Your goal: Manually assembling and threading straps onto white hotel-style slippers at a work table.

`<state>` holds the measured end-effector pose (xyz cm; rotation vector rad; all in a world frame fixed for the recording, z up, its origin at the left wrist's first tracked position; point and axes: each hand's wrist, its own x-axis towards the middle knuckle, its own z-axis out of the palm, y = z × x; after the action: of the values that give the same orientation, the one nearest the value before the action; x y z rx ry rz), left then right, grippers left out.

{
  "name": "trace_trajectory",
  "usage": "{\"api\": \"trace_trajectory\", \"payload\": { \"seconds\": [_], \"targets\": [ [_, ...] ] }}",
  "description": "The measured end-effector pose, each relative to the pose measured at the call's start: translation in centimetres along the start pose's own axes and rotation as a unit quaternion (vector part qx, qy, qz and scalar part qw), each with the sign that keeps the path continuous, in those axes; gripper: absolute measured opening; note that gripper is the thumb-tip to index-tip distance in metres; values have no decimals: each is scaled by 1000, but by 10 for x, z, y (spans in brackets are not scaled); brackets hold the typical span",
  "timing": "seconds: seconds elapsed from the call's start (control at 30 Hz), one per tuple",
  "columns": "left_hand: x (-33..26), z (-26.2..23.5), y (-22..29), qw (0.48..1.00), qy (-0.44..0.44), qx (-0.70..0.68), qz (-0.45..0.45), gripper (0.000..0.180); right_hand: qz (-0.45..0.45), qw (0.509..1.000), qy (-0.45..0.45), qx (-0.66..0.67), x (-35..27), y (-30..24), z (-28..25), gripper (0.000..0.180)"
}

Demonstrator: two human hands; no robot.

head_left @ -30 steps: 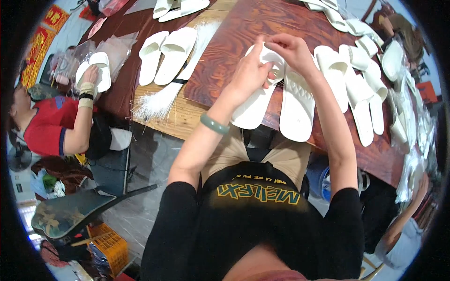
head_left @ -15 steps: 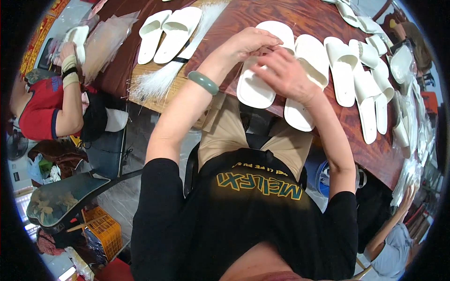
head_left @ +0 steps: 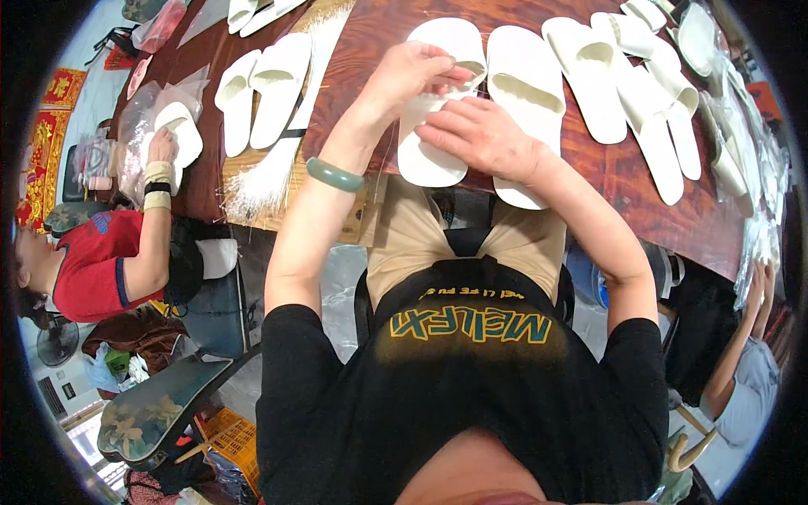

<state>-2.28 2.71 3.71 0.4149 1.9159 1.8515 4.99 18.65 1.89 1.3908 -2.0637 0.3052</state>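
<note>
White slipper [head_left: 433,101] — left hand [head_left: 408,74] pinching its strap, right hand [head_left: 475,135] flat on it.

slipper [head_left: 433,126] on table [head_left: 623,181] | second slipper [head_left: 526,93] just right | bundle [head_left: 265,172] left

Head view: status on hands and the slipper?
Left hand pinching white slipper at its strap. Right hand pressing on its sole. Second slipper alongside; nothing blocking.
</note>
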Motion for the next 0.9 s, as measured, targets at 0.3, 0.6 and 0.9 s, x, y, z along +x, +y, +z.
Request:
{"api": "trace_trajectory", "payload": {
  "seconds": [0.3,0.6,0.9],
  "targets": [
    [0,-4,-6,994,-35,-99,-16,26,-145,979,48,-136,26,12,18,45],
    [11,-9,-9,987,-25,-150,-55,25,-17,999,18,45,17,12,5,35],
    [7,-6,-14,986,-25,-161,-19,22,-145,982,41,-114,27,17,22,41]
  ]
}}
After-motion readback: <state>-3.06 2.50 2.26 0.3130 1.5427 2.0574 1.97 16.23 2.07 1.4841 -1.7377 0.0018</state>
